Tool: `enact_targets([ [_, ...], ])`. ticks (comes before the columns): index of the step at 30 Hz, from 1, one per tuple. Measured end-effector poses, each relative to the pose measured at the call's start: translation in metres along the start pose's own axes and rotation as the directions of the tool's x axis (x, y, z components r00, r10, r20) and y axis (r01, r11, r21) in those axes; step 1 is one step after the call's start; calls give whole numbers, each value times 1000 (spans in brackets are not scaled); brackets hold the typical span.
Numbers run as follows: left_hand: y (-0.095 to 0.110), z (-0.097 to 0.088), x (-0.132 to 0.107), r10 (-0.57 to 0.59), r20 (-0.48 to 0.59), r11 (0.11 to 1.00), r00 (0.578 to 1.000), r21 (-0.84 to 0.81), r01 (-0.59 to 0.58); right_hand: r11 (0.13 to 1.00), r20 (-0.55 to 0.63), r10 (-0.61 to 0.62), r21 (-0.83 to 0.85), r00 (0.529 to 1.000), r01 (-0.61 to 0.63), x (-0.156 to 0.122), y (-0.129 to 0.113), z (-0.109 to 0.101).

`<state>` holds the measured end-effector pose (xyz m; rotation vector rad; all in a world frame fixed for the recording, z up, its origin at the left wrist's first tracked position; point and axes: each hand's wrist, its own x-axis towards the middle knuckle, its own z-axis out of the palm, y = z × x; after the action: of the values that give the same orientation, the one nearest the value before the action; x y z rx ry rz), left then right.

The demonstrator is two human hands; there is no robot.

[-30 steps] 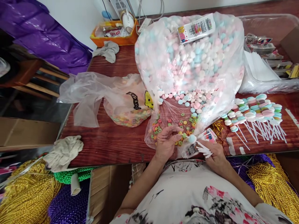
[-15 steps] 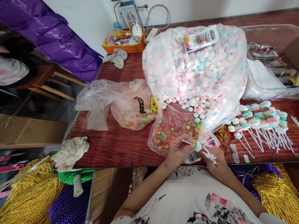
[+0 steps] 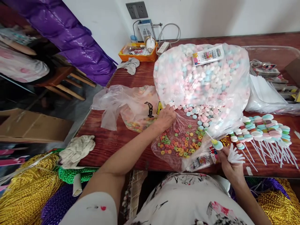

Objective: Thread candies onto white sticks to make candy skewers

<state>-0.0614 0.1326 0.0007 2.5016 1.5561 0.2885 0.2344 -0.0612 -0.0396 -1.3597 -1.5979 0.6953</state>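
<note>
My left hand (image 3: 167, 118) reaches over the clear plastic bag, its fingers curled down at the edge of the loose pastel candies (image 3: 204, 114). What its fingertips grip, if anything, is hidden. Small coloured ring candies (image 3: 179, 145) are spread on the plastic below it. Near the table's front edge, my right hand (image 3: 231, 165) is closed around a bunch of white sticks (image 3: 235, 156). The same hand holds up a candy stick (image 3: 217, 144), which has a pale blue and white candy and a yellow one on it, with its white stick end pointing up and left.
A big bag of pastel candies (image 3: 187, 78) fills the table's middle. Finished-looking candy sticks (image 3: 262, 128) lie stacked at right beside a clear tray (image 3: 281, 107). A bag of ring candies (image 3: 138, 109), a rag (image 3: 77, 151) and an orange box (image 3: 138, 57) are at left.
My left hand has let go of the candy stick and moved up and left to the pastel candies. My right hand has shifted right, now holding the candy stick with the white sticks.
</note>
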Motion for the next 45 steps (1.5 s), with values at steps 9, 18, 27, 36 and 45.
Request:
enact_targets([
  [9, -23, -2, 14, 119, 96, 990, 988, 70, -126, 990, 151, -137, -14, 979, 140, -5, -3, 10],
  [18, 56, -14, -56, -359, -210, 243, 909, -962, -126, 988, 163, -138, -43, 977, 147, 9, -22, 8],
  [27, 100, 0, -98, -460, 13, -155, 888, -986, -66, 974, 188, -217, -26, 958, 225, 11, -41, 20],
  [36, 113, 14, -113, -398, -94, -55, 912, -990, -126, 975, 247, -170, -98, 954, 199, 10, -49, 17],
  [45, 103, 34, -115, -281, -480, 568, 831, -781, -259, 994, 292, -100, 80, 951, 80, 9, -54, 22],
])
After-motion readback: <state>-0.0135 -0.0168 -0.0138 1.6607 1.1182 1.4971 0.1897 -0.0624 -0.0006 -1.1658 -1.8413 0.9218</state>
